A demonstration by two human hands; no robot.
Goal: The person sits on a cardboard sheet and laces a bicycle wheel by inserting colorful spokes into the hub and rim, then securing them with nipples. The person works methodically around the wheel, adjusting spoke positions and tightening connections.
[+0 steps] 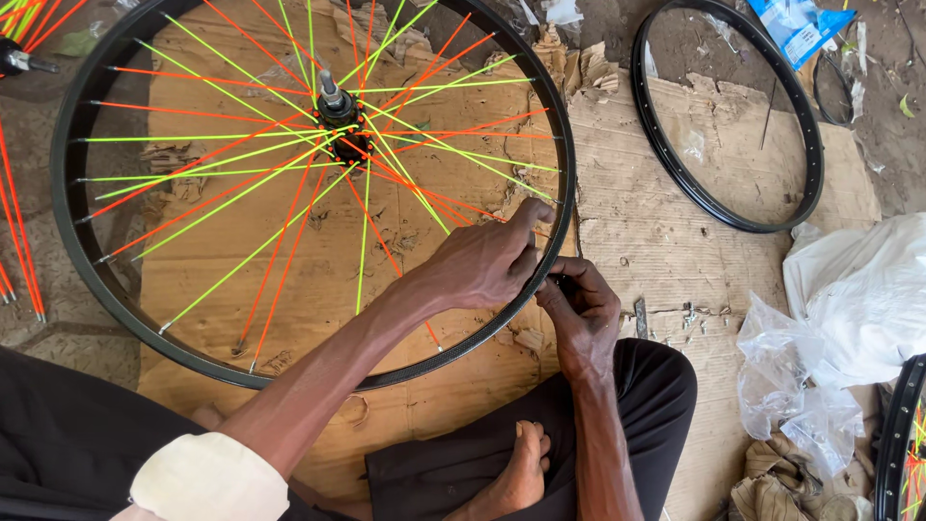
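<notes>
Down at the centre of the frame, the left hand (482, 265) is reaching in from the lower left, its forearm crossing over the bicycle wheel (69, 207), fingers curled over the black rim at the wheel's right edge and thumb pointing up. Just beside it, the right hand (584, 309) is pinching the same stretch of rim from outside; whether it is holding a small tool, I cannot tell. The wheel is lying flat on cardboard (656, 222), filling the upper left, with orange and yellow-green spokes (241, 159) meeting at 1 hub (338, 111). At the right edge, crumpled plastic bags (830, 328) are lying, contents hidden. An unspoked rim (815, 145) is lying at the upper right.
</notes>
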